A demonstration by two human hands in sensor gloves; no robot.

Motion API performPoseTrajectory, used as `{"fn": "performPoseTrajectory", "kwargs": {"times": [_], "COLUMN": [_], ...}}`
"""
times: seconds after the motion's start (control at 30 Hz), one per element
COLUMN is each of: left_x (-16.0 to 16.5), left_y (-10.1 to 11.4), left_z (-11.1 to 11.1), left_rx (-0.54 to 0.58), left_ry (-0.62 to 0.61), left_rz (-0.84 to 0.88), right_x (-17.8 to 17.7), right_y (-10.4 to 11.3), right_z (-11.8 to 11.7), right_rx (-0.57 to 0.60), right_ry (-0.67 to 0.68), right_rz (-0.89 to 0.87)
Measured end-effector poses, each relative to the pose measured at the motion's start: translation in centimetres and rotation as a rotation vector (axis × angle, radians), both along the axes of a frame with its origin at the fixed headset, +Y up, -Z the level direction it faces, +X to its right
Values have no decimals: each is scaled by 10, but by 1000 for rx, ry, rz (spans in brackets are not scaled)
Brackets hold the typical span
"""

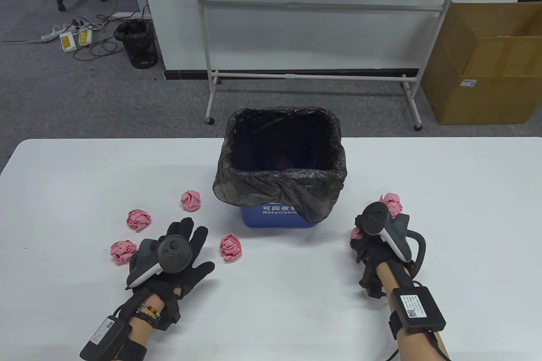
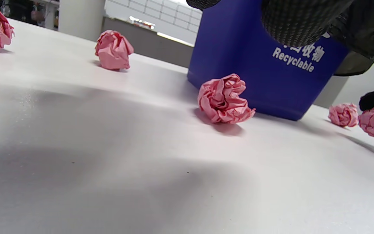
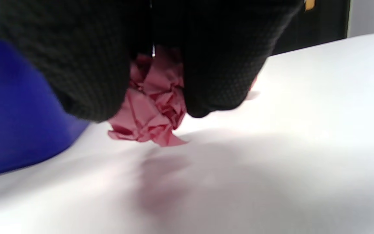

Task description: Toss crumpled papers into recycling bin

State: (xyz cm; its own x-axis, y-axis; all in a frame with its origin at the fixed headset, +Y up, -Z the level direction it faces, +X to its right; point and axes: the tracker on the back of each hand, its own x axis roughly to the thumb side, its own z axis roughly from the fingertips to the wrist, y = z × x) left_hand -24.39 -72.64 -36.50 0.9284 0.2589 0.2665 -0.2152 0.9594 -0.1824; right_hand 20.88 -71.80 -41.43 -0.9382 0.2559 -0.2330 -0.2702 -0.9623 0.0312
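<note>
Pink paper ball seemingly gripped by right hand fingers; left hand fingers spread.

White table, rounded corners, standing on grey carpet. Blue recycling bin with a black bag liner sitting near the far edge, middle. Four pink paper balls left of it: and, all apart from each other. One more paper ball lying right of the bin
</note>
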Motion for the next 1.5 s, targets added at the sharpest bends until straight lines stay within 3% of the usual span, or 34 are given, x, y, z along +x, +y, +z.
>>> {"fn": "performPoseTrajectory", "kwargs": {"times": [0.47,0.97,1.23,1.5], "left_x": [-1,-1,2,0], "left_y": [2,1,1,1], "left_z": [0,0,1,1], "left_rx": [9,10,10,7], "left_ry": [0,-5,-13,-12], "left_rz": [15,17,-2,5], "right_x": [-43,-84,-99,-105], "right_y": [42,95,126,161], "right_z": [17,14,4,-18], "right_rx": [-121,-297,-273,-139], "right_ry": [249,474,522,488], "right_rz": [-240,-455,-613,-695]}}
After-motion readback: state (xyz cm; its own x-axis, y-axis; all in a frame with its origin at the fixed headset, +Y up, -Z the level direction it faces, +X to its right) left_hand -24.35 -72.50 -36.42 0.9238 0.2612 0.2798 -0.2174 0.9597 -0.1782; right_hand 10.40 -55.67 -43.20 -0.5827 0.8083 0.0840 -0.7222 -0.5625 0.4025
